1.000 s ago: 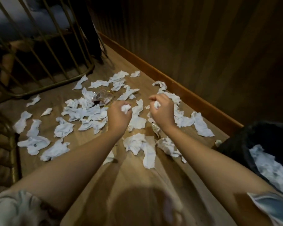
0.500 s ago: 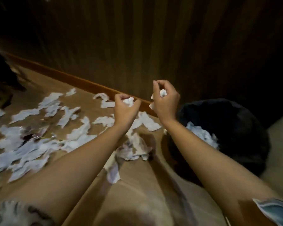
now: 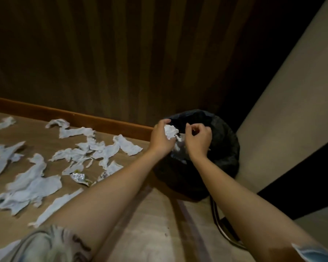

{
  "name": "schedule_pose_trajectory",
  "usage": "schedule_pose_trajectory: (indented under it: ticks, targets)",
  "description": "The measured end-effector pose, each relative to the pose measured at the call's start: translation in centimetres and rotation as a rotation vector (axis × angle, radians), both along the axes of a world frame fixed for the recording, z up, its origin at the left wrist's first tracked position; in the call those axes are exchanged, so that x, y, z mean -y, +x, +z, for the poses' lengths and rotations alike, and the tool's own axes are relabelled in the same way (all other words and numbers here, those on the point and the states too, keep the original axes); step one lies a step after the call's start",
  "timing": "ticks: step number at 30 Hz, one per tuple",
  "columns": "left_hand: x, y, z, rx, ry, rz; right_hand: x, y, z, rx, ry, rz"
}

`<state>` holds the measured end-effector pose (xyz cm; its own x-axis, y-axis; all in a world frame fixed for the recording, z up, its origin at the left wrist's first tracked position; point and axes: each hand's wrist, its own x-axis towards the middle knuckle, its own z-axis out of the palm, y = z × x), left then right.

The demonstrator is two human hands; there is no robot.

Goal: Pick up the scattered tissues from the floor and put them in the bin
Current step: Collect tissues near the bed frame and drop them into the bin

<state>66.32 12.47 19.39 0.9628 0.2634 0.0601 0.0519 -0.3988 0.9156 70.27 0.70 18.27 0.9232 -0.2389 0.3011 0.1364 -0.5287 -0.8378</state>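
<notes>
Both of my hands are over the mouth of the black-lined bin (image 3: 226, 148), which stands in the corner. My left hand (image 3: 159, 138) grips a crumpled white tissue (image 3: 170, 130) above the bin's left rim. Just right of it, my right hand (image 3: 198, 138) has loosely curled, parted fingers and no tissue in it. A white tissue piece (image 3: 180, 137) shows between my hands, inside or dropping into the bin. Several torn tissues (image 3: 32, 180) lie scattered across the wooden floor to the left.
A crumpled foil wrapper (image 3: 78, 175) lies among the tissues. A wooden baseboard (image 3: 83, 120) and dark panelled wall run behind the floor. A beige slanted surface (image 3: 292, 110) rises right of the bin, and a curved metal bar (image 3: 219, 222) sits below it.
My view and both hands swung right from the tissue pile to the bin. The right hand no longer shows its tissue; the left still holds its own.
</notes>
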Motion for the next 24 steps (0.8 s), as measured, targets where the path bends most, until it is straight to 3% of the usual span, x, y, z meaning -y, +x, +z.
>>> schedule_pose_trajectory:
  ticks: [4, 8, 11, 17, 24]
  targets:
    - [0.3, 0.3, 0.3, 0.033, -0.004, -0.073, 0.7, 0.1, 0.7, -0.078, -0.12, -0.093]
    - [-0.6, 0.0, 1.1, 0.082, -0.113, -0.129, 0.7, 0.5, 2.0, -0.097, -0.069, -0.105]
    - [-3.1, -0.5, 2.3, 0.093, -0.019, -0.121, -1.2, 0.4, 2.9, -0.1, -0.045, -0.028]
    - [-11.8, -5.1, 3.5, 0.083, 0.207, 0.055, -9.9, -1.8, 4.7, 0.068, -0.203, 0.394]
    - [-22.4, -14.6, -0.3, 0.029, 0.093, 0.522, -21.9, -6.9, 5.7, 0.171, -0.489, 1.033]
